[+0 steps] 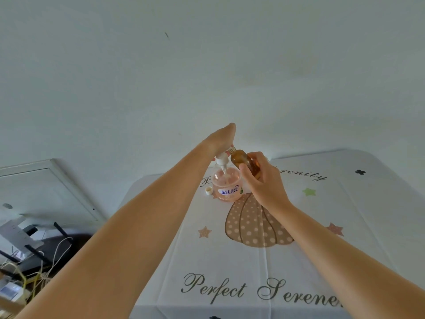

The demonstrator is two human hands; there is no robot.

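Hidden: The left hand (219, 140) bends down at the wrist over the pump head (222, 160). Its back faces the camera and covers the fingers, so it cannot be told whether they lie flat or curl.
Hard to make out: The amber bottle (244, 160) is open at the neck. What it holds cannot be told through the dark glass and the fingers across it.
Cut off: The near edge of the table (358, 226) runs out of the bottom of the picture, taking the end of the printed lettering with it.
Right hand: The right hand (264, 181) clamps fingers and thumb around the amber bottle, holding it tilted in the air, mouth just beside the pump head.
Pump bottle: The clear pump bottle (226, 184) stands upright near the table's far left corner, part full of pink liquid, a blue-and-white label on its front.
Cap: A small pale cap (208, 190) lies on the table just left of the pump bottle, apart from it.
Beside the table: Cables (49, 261) and a white framed panel (46, 187) sit off the table's left edge.
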